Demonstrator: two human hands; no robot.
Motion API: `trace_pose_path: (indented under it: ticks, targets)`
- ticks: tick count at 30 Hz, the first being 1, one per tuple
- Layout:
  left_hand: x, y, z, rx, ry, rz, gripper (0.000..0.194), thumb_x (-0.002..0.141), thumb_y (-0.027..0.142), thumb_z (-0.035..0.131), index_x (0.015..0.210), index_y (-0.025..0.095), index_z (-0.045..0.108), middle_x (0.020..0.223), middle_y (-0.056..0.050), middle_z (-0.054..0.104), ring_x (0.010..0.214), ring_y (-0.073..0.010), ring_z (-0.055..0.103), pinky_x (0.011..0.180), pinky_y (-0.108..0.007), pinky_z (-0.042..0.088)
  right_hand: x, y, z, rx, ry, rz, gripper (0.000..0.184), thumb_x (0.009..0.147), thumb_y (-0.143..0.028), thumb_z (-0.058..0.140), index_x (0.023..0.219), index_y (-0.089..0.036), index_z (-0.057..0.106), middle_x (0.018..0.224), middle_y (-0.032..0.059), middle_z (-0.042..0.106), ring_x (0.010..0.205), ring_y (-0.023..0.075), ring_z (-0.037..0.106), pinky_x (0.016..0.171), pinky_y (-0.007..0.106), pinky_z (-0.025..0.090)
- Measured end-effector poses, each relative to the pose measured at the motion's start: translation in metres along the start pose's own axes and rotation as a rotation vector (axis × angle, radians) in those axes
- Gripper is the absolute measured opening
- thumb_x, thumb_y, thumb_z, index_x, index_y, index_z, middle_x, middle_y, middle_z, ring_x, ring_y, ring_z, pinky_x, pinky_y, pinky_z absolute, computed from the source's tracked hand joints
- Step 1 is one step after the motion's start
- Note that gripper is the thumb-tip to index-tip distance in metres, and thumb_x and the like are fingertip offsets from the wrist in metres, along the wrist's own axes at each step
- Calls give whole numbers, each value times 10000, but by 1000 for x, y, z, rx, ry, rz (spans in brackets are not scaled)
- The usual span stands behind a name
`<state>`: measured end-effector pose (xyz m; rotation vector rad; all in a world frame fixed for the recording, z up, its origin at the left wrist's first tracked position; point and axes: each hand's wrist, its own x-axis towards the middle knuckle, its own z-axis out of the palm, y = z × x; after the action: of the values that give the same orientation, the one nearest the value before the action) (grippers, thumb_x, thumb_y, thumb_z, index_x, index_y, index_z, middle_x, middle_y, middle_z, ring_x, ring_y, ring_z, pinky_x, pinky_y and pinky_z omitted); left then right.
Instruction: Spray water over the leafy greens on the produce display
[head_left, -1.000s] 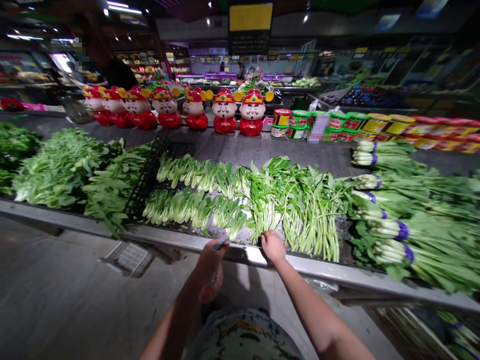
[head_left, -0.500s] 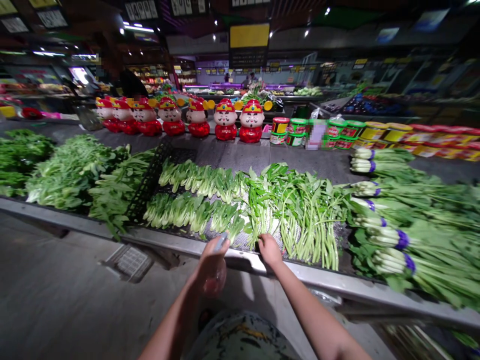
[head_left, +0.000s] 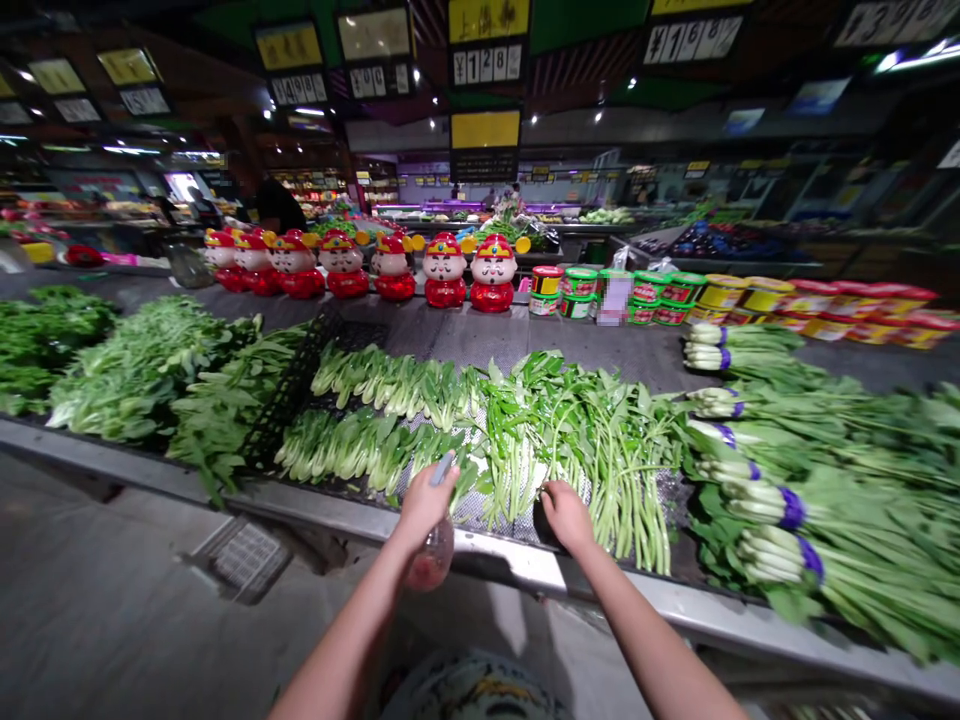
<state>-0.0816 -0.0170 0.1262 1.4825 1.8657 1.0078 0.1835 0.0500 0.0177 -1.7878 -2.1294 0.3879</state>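
Observation:
My left hand is wrapped round a spray bottle with a grey top and a clear, rounded body hanging below the fist. It is over the display's front edge, close to the front row of small bok choy. My right hand is closed at the stem ends of the leafy long-stemmed greens. Its fingertips are curled down at the black tray, and whether they pinch anything is hidden. Wet leaves lie in rows on a perforated mat between the hands.
A metal rail runs along the display's front. Bundles with purple bands lie at right; loose leafy greens lie at left beside a black crate wall. Red figurine jars and stacked tubs line the back.
The view has tilted up, showing more price signs. My left hand has risen with the spray bottle over the bok choy's edge. My right hand has shifted slightly right along the stem ends.

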Motion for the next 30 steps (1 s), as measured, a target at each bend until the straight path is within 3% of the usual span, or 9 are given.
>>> trace_pose_path:
  ticks: [6, 12, 16, 22, 30]
  targets:
    - [0, 6, 6, -36, -4, 44, 483, 842, 526, 438, 1044, 146, 654, 796, -40, 634, 753, -184, 572, 685, -274, 412, -10, 20, 6, 21, -12, -55, 359, 907, -248, 326, 1074, -135, 623, 1061, 108, 624, 1027, 188, 552, 930, 257, 355]
    - [-4, 14, 10, -68, -1, 22, 512, 838, 555, 422, 987, 131, 667, 742, -36, 606, 678, -170, 543, 635, -273, 405, -15, 28, 13, 52, 1, -106, 364, 897, -265, 318, 1015, -159, 645, 1009, 107, 639, 990, 197, 572, 901, 267, 376]
    - [-12, 17, 13, -92, 15, -1, 508, 821, 556, 450, 1057, 159, 660, 861, -71, 663, 773, -210, 591, 690, -310, 441, -19, 27, 13, 72, 23, -123, 363, 896, -269, 306, 978, -168, 645, 980, 104, 639, 948, 197, 579, 872, 274, 389]
    - [-24, 10, 24, -64, 54, -70, 414, 805, 539, 487, 844, 186, 701, 751, -68, 673, 764, -238, 612, 667, -325, 449, -21, 30, 16, 89, 23, -151, 352, 894, -284, 304, 942, -197, 642, 954, 95, 641, 943, 202, 582, 867, 281, 396]
    - [-43, 17, 31, -62, 52, 22, 442, 840, 523, 445, 946, 166, 683, 896, -80, 683, 823, -221, 609, 743, -318, 455, -21, 26, 11, 81, 6, -148, 384, 894, -269, 291, 1041, -178, 634, 1036, 105, 633, 1008, 206, 560, 917, 282, 376]
